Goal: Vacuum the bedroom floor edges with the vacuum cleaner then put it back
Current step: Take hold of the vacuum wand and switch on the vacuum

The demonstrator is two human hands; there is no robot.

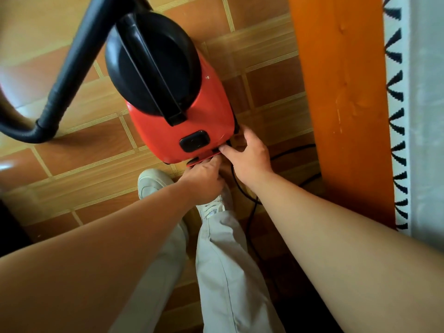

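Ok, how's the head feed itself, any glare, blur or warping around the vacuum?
Head view: wide-angle warp bends the orange bed frame and swells the forearms at the bottom; white glare patches on the floor at left; soft sheen on the black top of the vacuum cleaner; shadow at its rear hides the fingertips of the left hand.

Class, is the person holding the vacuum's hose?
No: the left hand and right hand are both at the rear of the vacuum, away from the hose.
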